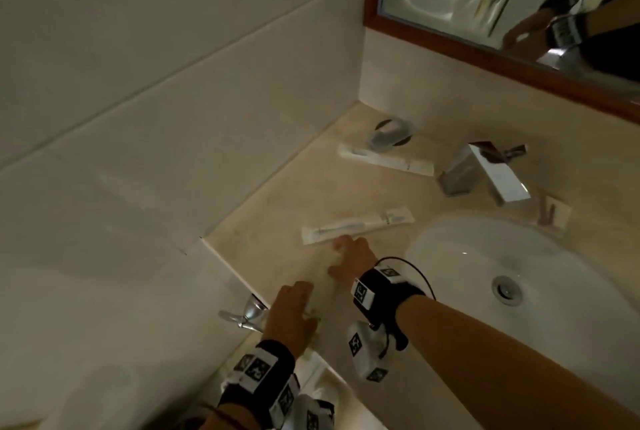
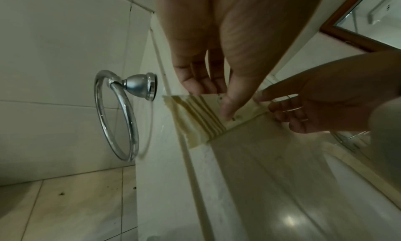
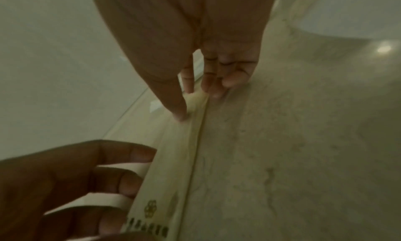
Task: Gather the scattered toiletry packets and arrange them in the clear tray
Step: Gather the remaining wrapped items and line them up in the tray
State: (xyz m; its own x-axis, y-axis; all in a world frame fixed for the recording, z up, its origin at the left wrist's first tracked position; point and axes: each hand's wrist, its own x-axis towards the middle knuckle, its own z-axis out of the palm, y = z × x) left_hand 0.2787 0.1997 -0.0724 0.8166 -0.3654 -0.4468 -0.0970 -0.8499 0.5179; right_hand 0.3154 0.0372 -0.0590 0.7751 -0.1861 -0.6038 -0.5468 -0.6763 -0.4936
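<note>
Beige stone worktop (image 1: 277, 201) beside the basin: left hand (image 1: 291, 312) and right hand (image 1: 353, 260) grasp opposite ends of a flat cream packet (image 2: 208, 114) with curled fingers (image 3: 184, 97), while a toothbrush packet (image 1: 356, 223) lies crosswise just beyond, nearer the right.

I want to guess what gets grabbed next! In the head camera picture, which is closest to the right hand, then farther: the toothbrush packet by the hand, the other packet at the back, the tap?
From the right hand:
1. Near toothbrush packet, just beyond its fingertips.
2. Tap, back right, by the basin.
3. Far packet, back by the wall.
Two and three are nearly too close to call.
</note>
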